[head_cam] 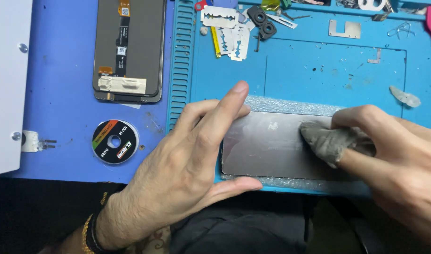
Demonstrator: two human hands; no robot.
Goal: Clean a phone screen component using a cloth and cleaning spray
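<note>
Glass panel: flat, rectangular w/ rounded corners, grey and glossy, faint smears on top. Lies lengthwise at near edge of blue mat, on a strip of pale, crumbly-looking residue that shows along its far and near sides.

Left hand: open, fingers spread, palm down; pressed flat on the panel's left end, thumb along the near edge, forefinger tip over the far edge. Beaded band and dark strap at wrist.

Right hand: fingers bunched and closed around a cloth, grey, soft, crumpled; cloth pressed on the panel's right half.

Mat: rubbery, moulded w/ shallow rectangular recesses and a ribbed slot strip on its left edge.

Razor blades: thin, silvery metal, double-edged, several loose at far left of mat.

Camera rings: two, black, round, beside the blades.

Metal plate: small, dull silver, far side of mat.

Clear scrap: translucent, irregular, right side of mat.

Screen assy: dark rectangle, back up, orange-and-black ribbon cable down the middle, pale tape patch at near end; lies left of mat on blue surface.

Wire spool: flat, round, black label disc w/ centre hole, just near of the screen.

White panel: smooth, w/ screws, far left.
</note>
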